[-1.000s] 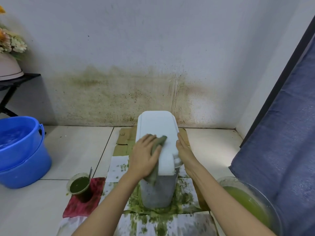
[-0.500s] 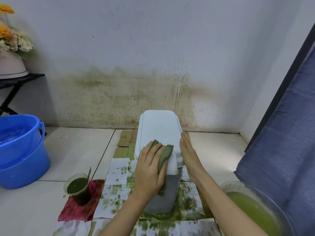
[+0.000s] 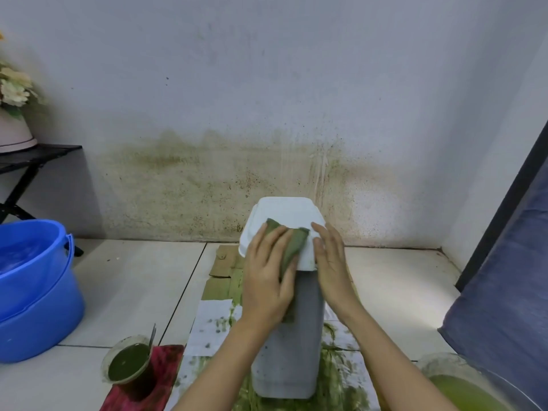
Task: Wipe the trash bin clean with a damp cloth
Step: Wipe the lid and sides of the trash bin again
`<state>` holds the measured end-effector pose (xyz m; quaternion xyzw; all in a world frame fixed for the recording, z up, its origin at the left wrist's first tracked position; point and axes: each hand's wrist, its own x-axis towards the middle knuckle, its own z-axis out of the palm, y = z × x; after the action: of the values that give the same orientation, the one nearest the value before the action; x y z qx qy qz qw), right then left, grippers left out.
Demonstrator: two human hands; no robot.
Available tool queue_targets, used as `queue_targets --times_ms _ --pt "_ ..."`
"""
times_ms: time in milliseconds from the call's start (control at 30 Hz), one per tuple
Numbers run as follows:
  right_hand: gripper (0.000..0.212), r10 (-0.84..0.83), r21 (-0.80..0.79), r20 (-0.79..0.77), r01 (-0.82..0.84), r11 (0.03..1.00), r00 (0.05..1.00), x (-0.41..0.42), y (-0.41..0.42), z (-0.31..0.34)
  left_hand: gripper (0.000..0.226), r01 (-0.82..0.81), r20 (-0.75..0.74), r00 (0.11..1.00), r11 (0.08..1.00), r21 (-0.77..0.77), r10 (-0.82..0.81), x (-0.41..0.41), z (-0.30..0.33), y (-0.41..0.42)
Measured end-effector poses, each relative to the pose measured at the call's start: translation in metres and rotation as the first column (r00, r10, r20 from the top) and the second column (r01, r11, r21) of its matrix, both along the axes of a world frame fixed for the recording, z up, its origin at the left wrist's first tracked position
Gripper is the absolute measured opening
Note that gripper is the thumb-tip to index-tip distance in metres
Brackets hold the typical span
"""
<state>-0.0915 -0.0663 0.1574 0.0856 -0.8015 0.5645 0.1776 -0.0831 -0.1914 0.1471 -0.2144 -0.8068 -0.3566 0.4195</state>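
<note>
The floor [image 3: 124, 286] is pale tile meeting a white wall [image 3: 267, 84] stained green-brown along its base. Green-spattered paper sheets [image 3: 207, 327] and cardboard [image 3: 225, 262] cover the floor near the wall's middle. The trash bin [image 3: 292, 336] stands upright on these sheets, long axis vertical, white lid [image 3: 284, 215] facing up. The left hand [image 3: 267, 280] presses a green cloth [image 3: 292, 247] flat on the lid's near edge, fingers spread. The right hand [image 3: 330, 259] braces the lid's right side, fingers extended together. A blue bucket [image 3: 35, 295] stands at the left floor edge.
</note>
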Motion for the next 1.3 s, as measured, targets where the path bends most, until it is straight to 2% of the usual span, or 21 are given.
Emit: queue_targets --times_ms 67,100,133,200,267,300,367,467,567,633,700,733,800,833,867,900,933,1067,1167,1233,1300 --pt "0.028 0.004 -0.045 0.008 -0.004 0.999 1.0 0.002 0.014 -0.001 0.04 0.016 -0.131 0.99 0.974 -0.227 -0.047 -0.006 -0.009 0.001" --pt "0.028 0.019 -0.045 0.014 -0.018 0.999 1.0 0.004 0.02 -0.001 0.04 0.011 -0.172 0.983 0.959 -0.284 -0.062 -0.009 -0.01 0.001" --pt "0.027 0.031 -0.033 0.022 -0.03 0.999 0.999 0.005 0.022 -0.001 0.041 0.003 -0.18 0.982 0.961 -0.276 -0.055 -0.012 -0.009 0.002" --pt "0.025 0.044 -0.004 0.041 -0.044 0.999 0.998 0.004 0.019 0.0 0.042 -0.04 -0.081 0.996 0.998 -0.043 0.037 -0.012 0.0 0.008" --pt "0.024 0.034 0.01 0.033 -0.034 0.999 0.999 0.004 0.01 0.002 0.041 -0.143 0.025 0.99 0.965 0.22 0.141 -0.011 0.006 0.016" --pt "0.024 0.021 0.004 0.026 -0.021 1.0 0.999 0.004 0.008 0.001 0.04 -0.163 0.011 0.986 0.96 0.23 0.165 -0.01 0.004 0.019" --pt "0.024 0.004 -0.014 0.018 -0.004 1.0 1.0 0.009 0.012 -0.002 0.039 -0.124 -0.134 0.983 0.992 0.036 0.128 -0.004 -0.009 0.022" --pt "0.031 -0.012 0.019 0.024 0.012 1.0 1.0 0.02 0.022 -0.013 0.036 -0.12 -0.322 0.947 0.952 -0.283 0.024 0.005 -0.025 0.013" --pt "0.03 -0.067 0.077 0.057 0.062 0.995 0.996 0.034 0.017 -0.019 0.033 -0.174 -0.435 0.899 0.869 -0.464 -0.053 0.014 -0.032 -0.005" --pt "0.024 -0.095 0.122 0.102 0.082 0.989 0.99 0.043 0.011 -0.015 0.033 -0.174 -0.433 0.898 0.838 -0.517 -0.081 0.016 -0.031 -0.019" --pt "0.026 -0.106 0.145 0.134 0.087 0.986 0.985 0.046 0.007 -0.011 0.035 -0.107 -0.319 0.947 0.895 -0.434 -0.041 0.02 -0.028 -0.023" --pt "0.027 -0.111 0.15 0.154 0.087 0.985 0.982 0.047 0.007 -0.009 0.036 -0.064 -0.222 0.975 0.941 -0.331 -0.012 0.023 -0.027 -0.021" --pt "0.031 -0.123 0.157 0.18 0.095 0.983 0.976 0.047 0.006 -0.007 0.037 -0.07 0.021 0.997 0.997 0.032 0.069 0.03 -0.022 -0.012" --pt "0.033 -0.13 0.159 0.189 0.1 0.982 0.973 0.047 0.006 -0.007 0.037 -0.137 0.168 0.981 0.957 0.254 0.096 0.032 -0.017 -0.008" --pt "0.035 -0.135 0.16 0.198 0.104 0.982 0.971 0.048 0.007 -0.008 0.036 -0.22 0.302 0.949 0.876 0.429 0.09 0.032 -0.013 -0.006" --pt "0.036 -0.139 0.162 0.205 0.106 0.981 0.969 0.048 0.008 -0.008 0.036 -0.285 0.397 0.916 0.799 0.53 0.063 0.029 -0.01 -0.007" --pt "0.037 -0.142 0.163 0.213 0.108 0.981 0.967 0.049 0.008 -0.007 0.036 -0.311 0.441 0.897 0.761 0.569 0.036 0.025 -0.009 -0.009" --pt "0.036 -0.165 0.142 0.219 0.136 0.98 0.962 0.048 0.007 -0.006 0.042 -0.234 0.377 0.925 0.86 0.453 0.053 0.034 -0.017 -0.013" --pt "0.037 -0.177 0.155 0.2 0.147 0.977 0.964 0.05 0.007 -0.012 0.044 -0.137 0.233 0.97 0.95 0.28 0.072 0.046 -0.026 -0.023" --pt "0.037 -0.18 0.153 0.196 0.151 0.977 0.964 0.05 0.004 -0.014 0.041 -0.094 0.154 0.986 0.974 0.207 0.062 0.039 -0.024 -0.034" --pt "0.038 -0.183 0.149 0.192 0.155 0.977 0.964 0.047 0.001 -0.011 0.039 -0.111 0.137 0.987 0.968 0.226 0.082 0.033 -0.02 -0.032"
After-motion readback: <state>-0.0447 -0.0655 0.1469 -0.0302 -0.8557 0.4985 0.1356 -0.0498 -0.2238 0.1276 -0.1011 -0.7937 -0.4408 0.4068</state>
